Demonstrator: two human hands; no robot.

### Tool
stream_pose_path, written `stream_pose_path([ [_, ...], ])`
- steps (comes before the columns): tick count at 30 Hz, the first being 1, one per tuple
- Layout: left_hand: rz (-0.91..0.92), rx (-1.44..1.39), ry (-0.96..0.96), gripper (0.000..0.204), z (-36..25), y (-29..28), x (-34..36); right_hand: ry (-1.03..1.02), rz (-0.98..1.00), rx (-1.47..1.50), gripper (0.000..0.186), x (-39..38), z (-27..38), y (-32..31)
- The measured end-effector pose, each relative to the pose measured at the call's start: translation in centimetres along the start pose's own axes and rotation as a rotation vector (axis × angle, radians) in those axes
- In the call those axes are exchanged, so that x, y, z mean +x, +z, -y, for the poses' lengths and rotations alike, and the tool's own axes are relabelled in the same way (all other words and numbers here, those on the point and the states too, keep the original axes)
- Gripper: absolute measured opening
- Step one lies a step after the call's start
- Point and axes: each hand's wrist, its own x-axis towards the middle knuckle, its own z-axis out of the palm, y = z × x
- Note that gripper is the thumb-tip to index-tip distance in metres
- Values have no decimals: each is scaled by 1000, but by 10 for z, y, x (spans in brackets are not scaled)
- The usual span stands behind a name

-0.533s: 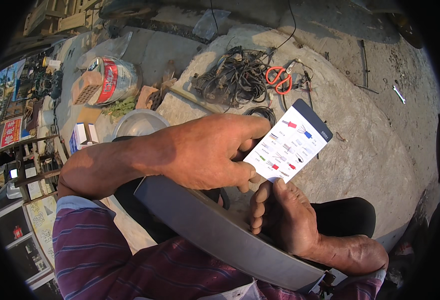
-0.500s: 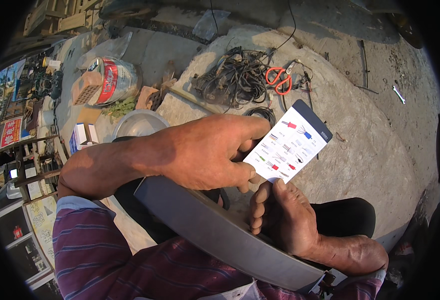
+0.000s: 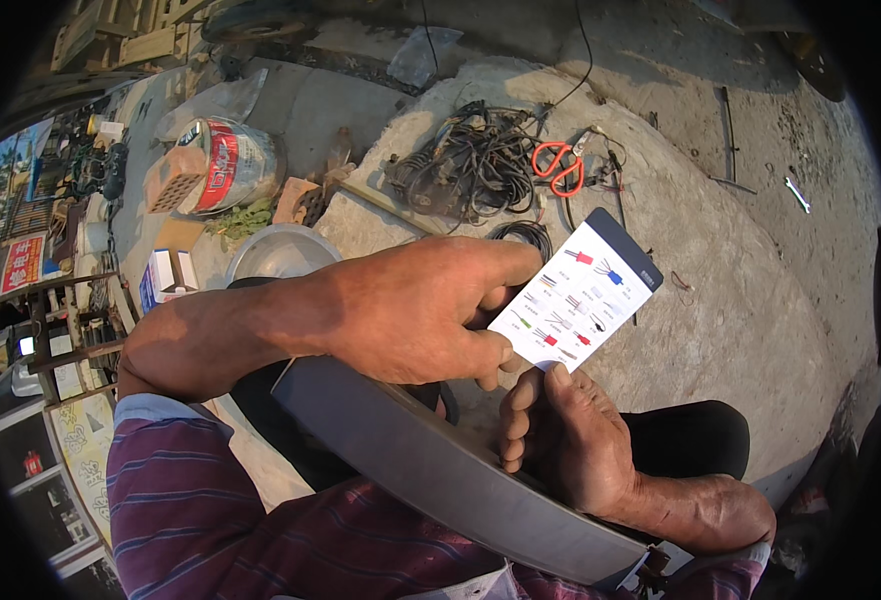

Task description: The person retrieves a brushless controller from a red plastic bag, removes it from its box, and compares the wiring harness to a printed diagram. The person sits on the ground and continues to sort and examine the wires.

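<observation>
A white card (image 3: 576,300) with a dark top band, printed with small pictures of coloured connectors and wires, is between my hands, tilted. My left hand (image 3: 410,305) grips its left edge, with the index finger reaching toward the back and the thumb near the lower left edge. My right hand (image 3: 585,440) pinches the bottom corner, thumb on the front and its other fingers curled. Under my forearms, a long grey panel-like object (image 3: 430,455) lies across my lap; its underside is hidden.
On the big pale stone (image 3: 700,330) ahead lie a tangle of black cables (image 3: 470,160) and red-handled scissors (image 3: 558,168). A metal basin (image 3: 280,250), a brick (image 3: 175,178), a paint bucket (image 3: 225,165) and a small box (image 3: 168,275) stand left. A wrench (image 3: 797,195) lies far right.
The card and my hands sit almost as before, with the card slightly lower in view. Both hands keep their hold.
</observation>
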Motion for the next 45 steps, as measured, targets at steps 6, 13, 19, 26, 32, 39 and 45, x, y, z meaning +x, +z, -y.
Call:
stream_pose_path([
  [6, -3, 18, -2, 34, 0, 0, -1, 7, 6, -25, 45, 0, 1, 0],
  [13, 7, 19, -5, 34, -3, 0, -2, 5, 10, -13, 44, -1, 0, -1],
  [19, 9, 17, -17, 35, -3, 0, -2, -1, 2, -20, 43, 0, 0, 0],
  [26, 10, 1, -1, 35, -1, 0, -2, 7, -9, -23, 43, 0, 1, 1],
  [32, 6, -10, 21, 33, 1, 0, -2, 7, -8, -34, 44, -1, 1, 1],
  [39, 4, -12, 6, 33, 0, 0, -2, -1, 77, -5, 43, 0, 1, -5],
  [45, -2, -20, -16, 33, 1, 1, -2, -3, 10, -29, 46, 1, 0, -1],
])
